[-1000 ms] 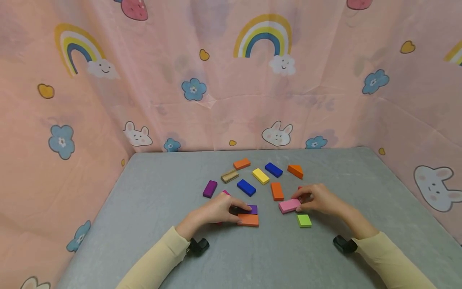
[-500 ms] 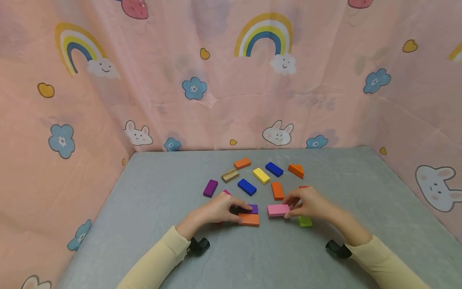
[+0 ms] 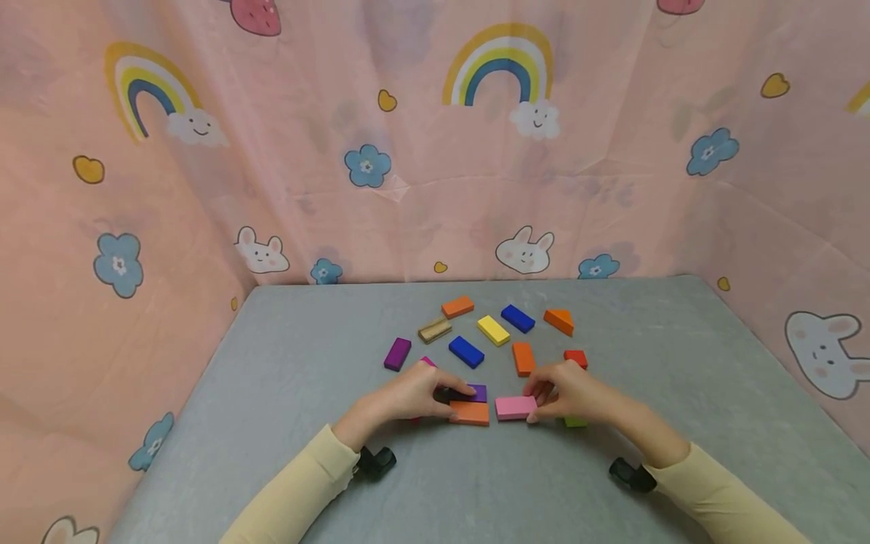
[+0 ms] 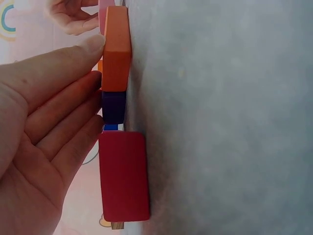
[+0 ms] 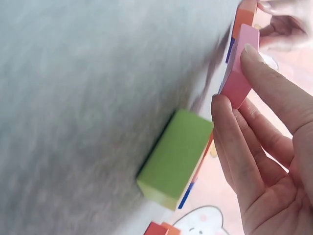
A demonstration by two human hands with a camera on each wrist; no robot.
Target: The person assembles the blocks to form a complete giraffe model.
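In the head view my left hand [image 3: 413,394] spans two flat blocks lying side by side, an orange one [image 3: 470,413] in front and a purple one [image 3: 479,393] behind. The thumb is at the orange block's edge, the fingers on the purple one. My right hand [image 3: 567,389] pinches a pink block [image 3: 515,408] between thumb and fingers, its left end a narrow gap from the orange block. In the right wrist view the pink block [image 5: 239,73] is tilted. A green block [image 5: 176,156] sits near the right hand; a red block [image 4: 123,176] lies below the left fingers.
Farther back on the grey table [image 3: 306,355] lie blue [image 3: 466,351], yellow [image 3: 492,330], orange [image 3: 523,359], wood-coloured [image 3: 435,330] and dark purple [image 3: 397,353] blocks, plus an orange triangle [image 3: 559,321]. A red block [image 3: 575,358] stands behind the right hand. A pink curtain [image 3: 421,211] surrounds the table.
My right hand has carried the pink block leftward and slightly nearer, up close to the orange block. The red block behind it now shows more. My left hand has stayed in place.
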